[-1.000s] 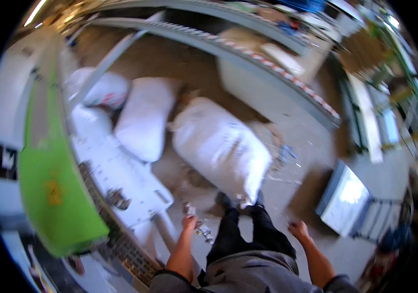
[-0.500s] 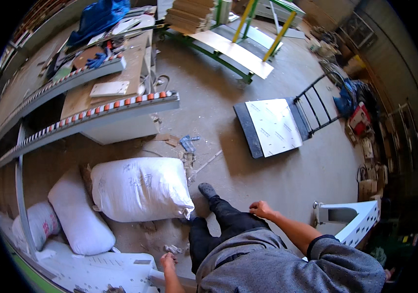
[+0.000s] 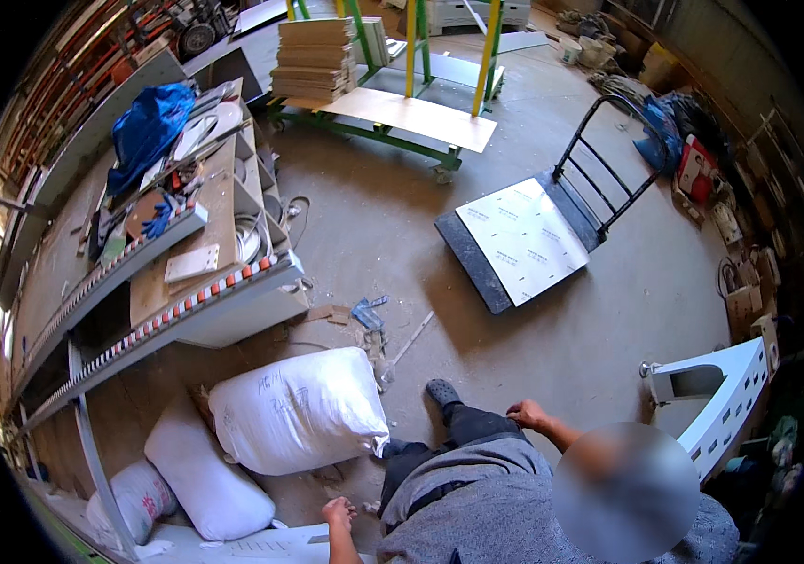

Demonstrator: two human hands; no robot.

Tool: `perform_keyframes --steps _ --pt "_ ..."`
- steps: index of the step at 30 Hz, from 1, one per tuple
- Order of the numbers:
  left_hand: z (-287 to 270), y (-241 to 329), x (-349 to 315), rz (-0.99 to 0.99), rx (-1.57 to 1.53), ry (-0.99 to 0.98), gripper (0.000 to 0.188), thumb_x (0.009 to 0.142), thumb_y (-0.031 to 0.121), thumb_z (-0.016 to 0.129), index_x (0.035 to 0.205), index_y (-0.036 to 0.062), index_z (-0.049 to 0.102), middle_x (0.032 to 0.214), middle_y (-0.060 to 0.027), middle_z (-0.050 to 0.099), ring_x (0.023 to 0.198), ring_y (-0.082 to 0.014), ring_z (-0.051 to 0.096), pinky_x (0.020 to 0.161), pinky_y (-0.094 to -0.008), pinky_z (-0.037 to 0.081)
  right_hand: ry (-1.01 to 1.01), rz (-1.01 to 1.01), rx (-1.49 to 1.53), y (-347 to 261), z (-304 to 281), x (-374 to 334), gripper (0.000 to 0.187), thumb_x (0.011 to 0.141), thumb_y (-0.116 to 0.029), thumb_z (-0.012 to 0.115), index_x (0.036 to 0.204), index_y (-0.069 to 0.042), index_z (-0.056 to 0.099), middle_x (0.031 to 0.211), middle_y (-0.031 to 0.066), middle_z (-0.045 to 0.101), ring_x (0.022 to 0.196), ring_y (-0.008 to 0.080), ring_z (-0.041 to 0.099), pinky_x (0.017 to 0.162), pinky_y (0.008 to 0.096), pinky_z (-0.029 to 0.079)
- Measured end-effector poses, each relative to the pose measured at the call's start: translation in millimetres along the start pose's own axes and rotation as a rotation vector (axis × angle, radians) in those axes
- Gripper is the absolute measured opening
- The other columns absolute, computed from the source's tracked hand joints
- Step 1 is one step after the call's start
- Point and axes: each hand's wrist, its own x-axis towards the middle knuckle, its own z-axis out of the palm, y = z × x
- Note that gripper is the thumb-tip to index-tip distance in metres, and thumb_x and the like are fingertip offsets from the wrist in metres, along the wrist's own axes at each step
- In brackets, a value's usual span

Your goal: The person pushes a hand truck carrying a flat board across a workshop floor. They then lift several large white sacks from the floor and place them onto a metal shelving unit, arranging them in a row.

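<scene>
Two bare hands, both holding nothing: my left hand (image 3: 337,512) hangs loosely curled beside the white sack (image 3: 299,423), my right hand (image 3: 526,414) rests on my knee (image 3: 472,425).

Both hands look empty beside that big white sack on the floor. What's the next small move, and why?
Probably bring the right hand off the knee and across to the big white sack. The left hand sits low by its near end, holding nothing, and the sack looks too bulky for one hand.
</scene>
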Motion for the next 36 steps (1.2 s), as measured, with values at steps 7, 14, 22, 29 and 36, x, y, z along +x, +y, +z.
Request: perform_keyframes --steps 7,14,22,29,36 --pt "54 64 -11 0.094 0.105 -0.084 0.010 0.092 0.014 0.060 0.093 0.0036 0.063 0.076 -0.0090 0.064 0.060 -0.0199 0.062 0.044 -0.0343 0.049 0.057 -0.004 0.214 3 -29 12 0.031 0.085 -0.023 0.065 0.105 0.000 0.072 0.086 0.0113 0.073 0.076 0.0202 0.069 0.065 0.0335 0.057" --pt "69 108 -15 0.174 0.093 -0.133 0.011 0.095 0.016 0.060 0.096 0.0048 0.063 0.079 -0.0073 0.064 0.061 -0.0183 0.062 0.045 -0.0326 0.049 0.006 0.146 0.207 53 -21 1 0.030 0.083 -0.024 0.069 0.101 0.000 0.074 0.084 0.0106 0.073 0.072 0.0202 0.070 0.061 0.0340 0.057" --pt "41 71 -19 0.124 0.090 -0.113 0.012 0.093 0.016 0.060 0.095 0.0039 0.062 0.079 -0.0088 0.063 0.060 -0.0199 0.061 0.048 -0.0330 0.050 0.024 0.175 0.309 58 -16 7 0.028 0.083 -0.022 0.070 0.100 0.000 0.073 0.083 0.0107 0.073 0.069 0.0195 0.069 0.060 0.0335 0.056" --pt "26 28 -39 0.036 0.004 -0.013 0.013 0.090 0.016 0.061 0.083 0.0058 0.063 0.068 -0.0054 0.060 0.053 -0.0173 0.058 0.046 -0.0305 0.049 -0.043 0.110 0.294 -16 -40 9 0.030 0.083 -0.019 0.068 0.104 0.002 0.072 0.087 0.0103 0.072 0.076 0.0200 0.068 0.068 0.0339 0.058" --pt "42 20 -43 0.168 -0.047 0.070 0.016 0.091 0.021 0.066 0.087 0.0054 0.067 0.066 -0.0013 0.058 0.050 -0.0123 0.049 0.044 -0.0286 0.040 -0.031 -0.083 0.150 2 -37 47 0.018 0.081 -0.014 0.069 0.087 0.002 0.074 0.075 0.0047 0.068 0.070 0.0139 0.061 0.063 0.0315 0.051"
